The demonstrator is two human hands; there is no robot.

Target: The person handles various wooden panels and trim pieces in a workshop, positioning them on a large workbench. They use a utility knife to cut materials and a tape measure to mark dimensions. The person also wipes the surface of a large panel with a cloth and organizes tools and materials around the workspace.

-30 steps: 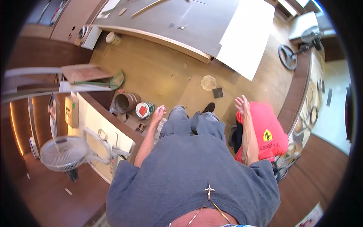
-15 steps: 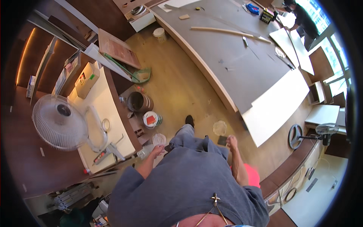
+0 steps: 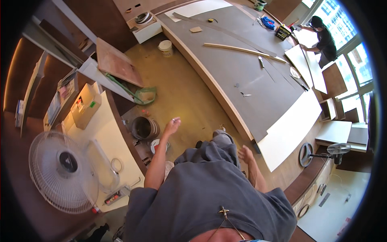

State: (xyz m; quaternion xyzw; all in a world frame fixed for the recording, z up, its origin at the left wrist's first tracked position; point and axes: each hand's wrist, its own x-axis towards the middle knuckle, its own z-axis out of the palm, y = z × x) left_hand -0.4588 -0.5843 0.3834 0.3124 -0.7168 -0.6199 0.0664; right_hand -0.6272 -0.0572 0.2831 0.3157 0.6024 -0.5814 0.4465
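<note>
My left hand [image 3: 172, 126] is raised ahead of my left side, over the floor. Its fingers are closed, and a small pale tip shows at the top of them; what it is I cannot make out. My right hand [image 3: 246, 154] hangs low beside my right leg, fingers loosely apart, with nothing visible in it. It is close to the near corner of the big grey-topped worktable [image 3: 225, 64] and the white sheet [image 3: 288, 129] lying there. Left of my left hand stand a dark bucket [image 3: 145, 128] and a white tub, partly hidden by my forearm.
To the left are a standing fan [image 3: 62, 171], a caulking gun [image 3: 117, 196] and a tan box [image 3: 86, 105] on a counter. A green dustpan [image 3: 145, 95] and a white bucket [image 3: 165, 47] stand on the floor. Across the table a person [image 3: 323, 42] bends over boards.
I have stepped forward between the counter and the table. My left hand has risen and reached forward. My right hand has loosened, its fingers now apart.
</note>
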